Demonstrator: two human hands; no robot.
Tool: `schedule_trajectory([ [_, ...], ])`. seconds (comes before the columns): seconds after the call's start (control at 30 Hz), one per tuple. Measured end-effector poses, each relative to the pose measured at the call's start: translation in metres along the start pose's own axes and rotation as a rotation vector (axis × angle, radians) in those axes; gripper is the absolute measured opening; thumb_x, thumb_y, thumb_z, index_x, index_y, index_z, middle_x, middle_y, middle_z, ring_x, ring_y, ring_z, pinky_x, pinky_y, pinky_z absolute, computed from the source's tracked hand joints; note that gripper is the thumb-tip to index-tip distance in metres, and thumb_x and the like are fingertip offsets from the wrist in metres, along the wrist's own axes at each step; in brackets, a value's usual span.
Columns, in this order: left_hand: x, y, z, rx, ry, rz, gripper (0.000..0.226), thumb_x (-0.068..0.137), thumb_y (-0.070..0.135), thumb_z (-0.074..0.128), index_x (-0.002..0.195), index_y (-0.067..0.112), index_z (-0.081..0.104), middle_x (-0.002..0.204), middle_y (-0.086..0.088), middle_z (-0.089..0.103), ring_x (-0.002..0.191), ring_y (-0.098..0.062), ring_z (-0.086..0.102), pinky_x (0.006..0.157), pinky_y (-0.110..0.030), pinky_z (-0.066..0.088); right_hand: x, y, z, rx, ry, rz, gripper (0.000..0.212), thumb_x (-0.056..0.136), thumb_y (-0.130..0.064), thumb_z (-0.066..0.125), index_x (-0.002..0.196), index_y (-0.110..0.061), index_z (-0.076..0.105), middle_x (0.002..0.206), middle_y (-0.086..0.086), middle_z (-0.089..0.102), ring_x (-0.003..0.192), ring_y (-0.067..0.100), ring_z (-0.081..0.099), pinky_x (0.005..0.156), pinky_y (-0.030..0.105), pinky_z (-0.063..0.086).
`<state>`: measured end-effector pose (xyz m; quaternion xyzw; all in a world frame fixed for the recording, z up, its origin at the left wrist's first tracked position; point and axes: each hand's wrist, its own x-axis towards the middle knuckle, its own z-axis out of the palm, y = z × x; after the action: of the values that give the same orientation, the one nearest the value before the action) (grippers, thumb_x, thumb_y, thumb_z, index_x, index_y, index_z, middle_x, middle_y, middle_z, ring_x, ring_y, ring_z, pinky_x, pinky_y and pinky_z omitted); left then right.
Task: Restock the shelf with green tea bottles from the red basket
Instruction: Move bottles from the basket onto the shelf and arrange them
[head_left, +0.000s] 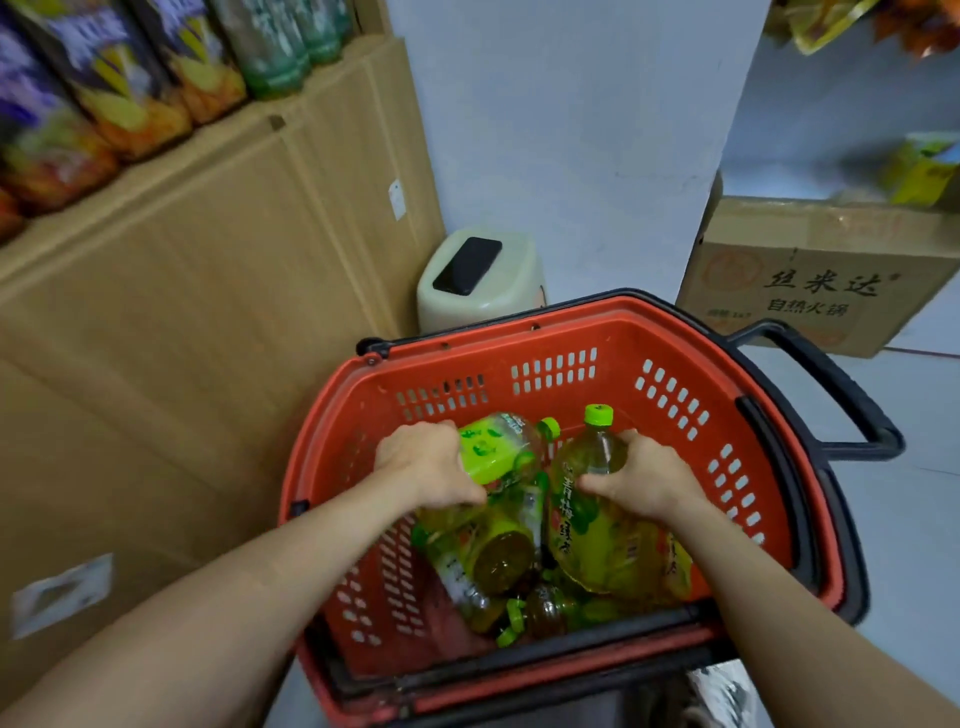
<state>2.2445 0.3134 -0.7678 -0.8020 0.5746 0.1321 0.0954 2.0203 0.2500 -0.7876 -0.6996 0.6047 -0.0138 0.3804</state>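
Observation:
A red basket (561, 332) with black handles stands on the floor below me, holding several green tea bottles with lime-green caps and labels. My left hand (428, 465) is shut around one bottle (498, 447) lying tilted with its cap pointing right. My right hand (649, 478) grips the shoulder of a second bottle (592, 499), which stands nearly upright with its cap up. More bottles (498, 561) lie under them in the basket. The shelf's edge shows at the top left, above large cartons.
Large cardboard cartons (182, 312) fill the left side, with packaged drinks (119, 88) standing on top. A pale stool (483, 280) with a black phone (467, 265) on it stands behind the basket. Another printed carton (810, 280) sits at the right by the white wall.

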Motion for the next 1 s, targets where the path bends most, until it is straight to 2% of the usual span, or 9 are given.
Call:
schedule_trajectory([
  [0.1,-0.060,-0.042,-0.036,-0.252,0.035,-0.139,0.063,0.044,0.065,0.067,0.092,0.026,0.058,0.090,0.004,0.067,0.084,-0.021,0.063,0.070,-0.030,0.051,-0.026,-0.036,-0.001,-0.094,-0.020,-0.135,0.063,0.068,-0.052,0.073,0.119,-0.019,0.055,0.110,0.003,0.067,0.089,0.019,0.060,0.079,0.030,0.048],
  [0.17,-0.101,-0.067,-0.054,-0.499,0.072,-0.205,0.061,0.039,0.062,0.072,0.088,0.025,0.063,0.082,0.008,0.069,0.078,-0.017,0.065,0.071,-0.030,0.052,-0.047,-0.066,-0.003,-0.102,-0.002,-0.227,0.061,0.066,-0.055,0.073,0.114,-0.023,0.057,0.109,0.001,0.068,0.089,0.018,0.061,0.081,0.032,0.050],
  [0.27,-0.159,-0.099,-0.076,-0.885,0.214,-0.252,0.053,0.039,0.043,0.084,0.084,0.019,0.069,0.076,0.002,0.074,0.073,-0.018,0.071,0.070,-0.036,0.058,-0.083,-0.117,-0.012,-0.069,0.071,-0.388,0.072,0.064,-0.057,0.074,0.124,-0.024,0.054,0.117,0.002,0.066,0.104,0.022,0.062,0.084,0.033,0.048],
  [0.37,-0.218,-0.126,-0.100,-1.127,0.374,-0.247,0.036,0.059,0.016,0.087,0.090,0.012,0.069,0.079,-0.006,0.075,0.060,-0.013,0.069,0.051,-0.021,0.052,-0.125,-0.170,-0.026,0.038,0.175,-0.518,0.084,0.061,-0.057,0.076,0.133,-0.023,0.049,0.124,0.004,0.063,0.115,0.024,0.058,0.085,0.033,0.046],
  [0.43,-0.254,-0.146,-0.115,-1.242,0.503,-0.246,0.043,0.054,0.018,0.086,0.094,0.013,0.069,0.078,-0.004,0.075,0.060,-0.014,0.070,0.052,-0.022,0.053,-0.151,-0.205,-0.033,0.116,0.214,-0.629,0.090,0.052,-0.064,0.074,0.131,-0.027,0.051,0.126,0.002,0.063,0.114,0.021,0.059,0.089,0.034,0.048],
  [0.5,-0.284,-0.168,-0.126,-1.295,0.642,-0.251,0.048,0.049,0.026,0.080,0.094,0.014,0.069,0.075,0.001,0.075,0.065,-0.014,0.072,0.056,-0.024,0.054,-0.173,-0.241,-0.036,0.166,0.228,-0.727,0.096,0.042,-0.070,0.071,0.128,-0.032,0.052,0.120,-0.001,0.066,0.107,0.019,0.062,0.090,0.037,0.050],
  [0.67,-0.339,-0.225,-0.156,-1.368,0.959,-0.277,0.051,0.052,0.025,0.085,0.096,0.011,0.064,0.071,0.004,0.074,0.063,-0.010,0.070,0.052,-0.019,0.050,-0.226,-0.331,-0.037,0.223,0.212,-0.928,0.081,0.049,-0.055,0.081,0.123,-0.032,0.058,0.107,-0.006,0.069,0.101,0.017,0.063,0.084,0.033,0.049],
  [0.8,-0.363,-0.271,-0.161,-1.435,1.020,-0.373,0.067,0.036,0.026,0.078,0.100,0.010,0.063,0.082,-0.007,0.075,0.080,-0.029,0.071,0.074,-0.040,0.057,-0.251,-0.391,-0.012,0.242,0.143,-1.030,0.071,0.052,-0.052,0.080,0.117,-0.028,0.063,0.095,-0.009,0.069,0.098,0.017,0.065,0.083,0.034,0.051],
  [1.0,-0.379,-0.308,-0.137,-1.411,1.072,-0.491,0.059,0.044,0.023,0.076,0.100,0.014,0.059,0.084,-0.003,0.075,0.077,-0.021,0.071,0.068,-0.032,0.053,-0.258,-0.445,0.045,0.161,0.073,-1.106,0.098,0.037,-0.069,0.063,0.126,-0.028,0.056,0.104,-0.004,0.072,0.097,0.017,0.066,0.084,0.038,0.054],
])
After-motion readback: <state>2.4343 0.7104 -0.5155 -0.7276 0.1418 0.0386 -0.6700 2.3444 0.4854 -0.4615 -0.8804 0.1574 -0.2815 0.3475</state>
